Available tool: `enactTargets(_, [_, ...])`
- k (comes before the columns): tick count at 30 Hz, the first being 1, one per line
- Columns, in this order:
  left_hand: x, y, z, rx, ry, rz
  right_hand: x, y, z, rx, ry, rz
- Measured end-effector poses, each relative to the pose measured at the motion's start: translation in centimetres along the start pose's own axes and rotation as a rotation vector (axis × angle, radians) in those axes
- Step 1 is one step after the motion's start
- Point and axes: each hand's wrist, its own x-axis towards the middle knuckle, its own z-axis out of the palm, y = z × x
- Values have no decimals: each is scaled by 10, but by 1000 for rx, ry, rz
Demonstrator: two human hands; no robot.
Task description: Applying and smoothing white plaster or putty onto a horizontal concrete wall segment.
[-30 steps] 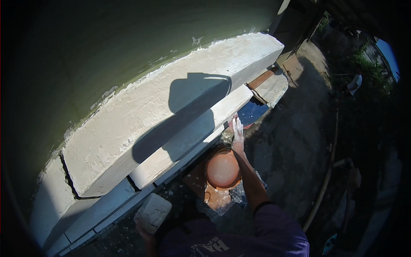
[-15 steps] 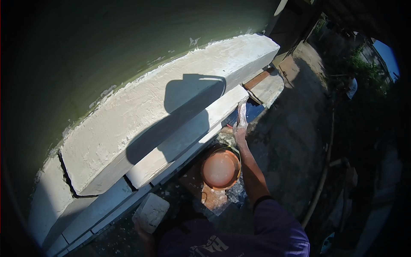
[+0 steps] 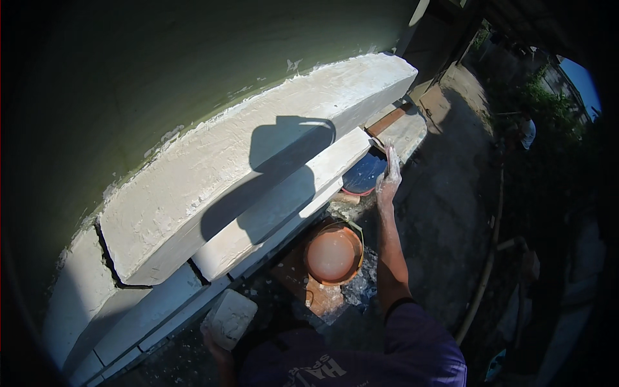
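Note:
My right hand (image 3: 388, 179), smeared with white plaster, reaches forward with its fingers stretched out. It hovers beside the end of the lower white ledge (image 3: 303, 187) and over the rim of a blue basin (image 3: 363, 174); I see nothing in it. At the bottom of the view, my left hand (image 3: 218, 348) grips a white plaster-coated block (image 3: 229, 316), held near the foot of the wall. An orange bucket (image 3: 332, 255) of pale liquid stands on the ground between my arms.
A long plastered upper ledge (image 3: 258, 142) runs along the green wall (image 3: 161, 64), with cracks at its left end. Flat slabs (image 3: 406, 129) lie past the basin. A thin pole (image 3: 483, 284) lies on the dirt ground at right. Another person (image 3: 527, 132) stands far off.
My right hand has moved forward and up, from beside the bucket to the blue basin at the ledge's end. The left hand still holds the block.

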Motion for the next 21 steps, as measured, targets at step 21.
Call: enactTargets(21, [-8, 3, 0, -88, -6, 24, 26, -131, -23, -305, -132, -134])
